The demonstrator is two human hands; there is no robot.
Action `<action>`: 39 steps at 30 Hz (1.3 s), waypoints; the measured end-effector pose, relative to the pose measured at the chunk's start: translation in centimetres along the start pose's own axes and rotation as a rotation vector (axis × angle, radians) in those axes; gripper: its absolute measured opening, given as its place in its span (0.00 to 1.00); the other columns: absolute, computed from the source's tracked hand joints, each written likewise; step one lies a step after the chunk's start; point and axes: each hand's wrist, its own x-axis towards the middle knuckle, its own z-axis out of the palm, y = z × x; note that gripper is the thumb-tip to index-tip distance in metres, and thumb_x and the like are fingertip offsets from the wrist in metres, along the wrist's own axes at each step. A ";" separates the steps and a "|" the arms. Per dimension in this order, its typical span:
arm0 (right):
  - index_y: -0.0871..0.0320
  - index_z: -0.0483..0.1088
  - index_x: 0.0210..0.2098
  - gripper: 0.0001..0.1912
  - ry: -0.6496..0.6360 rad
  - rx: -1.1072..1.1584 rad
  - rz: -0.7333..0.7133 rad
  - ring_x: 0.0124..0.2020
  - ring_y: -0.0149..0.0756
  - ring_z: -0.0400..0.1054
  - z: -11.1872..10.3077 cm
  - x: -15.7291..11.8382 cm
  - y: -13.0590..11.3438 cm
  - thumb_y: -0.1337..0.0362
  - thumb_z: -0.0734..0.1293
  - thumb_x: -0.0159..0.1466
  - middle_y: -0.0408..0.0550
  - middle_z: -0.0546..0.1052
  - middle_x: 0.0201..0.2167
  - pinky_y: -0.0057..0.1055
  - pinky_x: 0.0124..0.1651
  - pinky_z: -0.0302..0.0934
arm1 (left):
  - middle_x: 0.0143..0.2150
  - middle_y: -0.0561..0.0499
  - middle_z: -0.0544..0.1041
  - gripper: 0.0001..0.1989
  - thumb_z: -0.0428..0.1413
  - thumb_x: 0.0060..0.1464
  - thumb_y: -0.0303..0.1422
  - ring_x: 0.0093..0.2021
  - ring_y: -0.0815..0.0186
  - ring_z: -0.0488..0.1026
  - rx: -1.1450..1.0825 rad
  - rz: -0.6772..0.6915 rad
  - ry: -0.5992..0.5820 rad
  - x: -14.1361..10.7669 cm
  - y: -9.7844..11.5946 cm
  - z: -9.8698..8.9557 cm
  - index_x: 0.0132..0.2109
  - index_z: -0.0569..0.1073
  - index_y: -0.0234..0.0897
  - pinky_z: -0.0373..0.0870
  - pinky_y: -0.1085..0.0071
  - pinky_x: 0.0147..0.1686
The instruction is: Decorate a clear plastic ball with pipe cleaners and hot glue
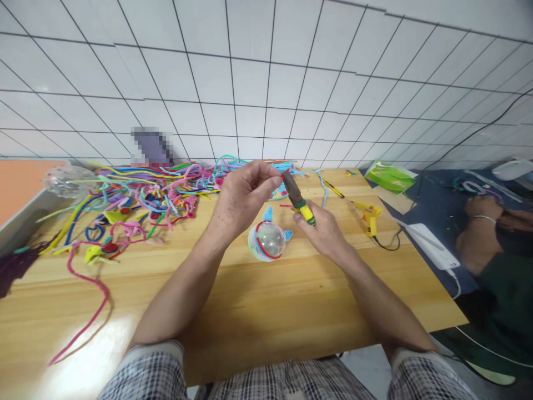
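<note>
My right hand is wrapped round a pair of pliers with green and yellow handles, its dark jaws pointing up and left. Just left of the jaws, the fingers of my left hand are pinched together; a small bit of red shows near the jaw tips, but what the fingers hold is too small to make out. Below and between both hands, a clear round ball rests on the table. A red pipe cleaner rings it, and two blue ear-like pieces stick out from it.
Many coloured pipe cleaners are heaped at the left and back of the wooden table. A long pink one trails forward. To the right lie a yellow glue gun, a cutter knife and a green packet. Another person's hand is beyond.
</note>
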 end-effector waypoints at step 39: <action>0.54 0.79 0.42 0.10 -0.352 0.144 0.035 0.39 0.44 0.79 -0.1 1.1 0.9 0.57 0.68 0.68 0.49 0.86 0.40 0.36 0.43 0.69 | 0.27 0.54 0.77 0.06 0.62 0.64 0.30 0.29 0.65 0.69 0.381 -0.003 -0.152 1.3 -1.0 -2.5 0.36 0.81 0.39 0.61 0.67 0.31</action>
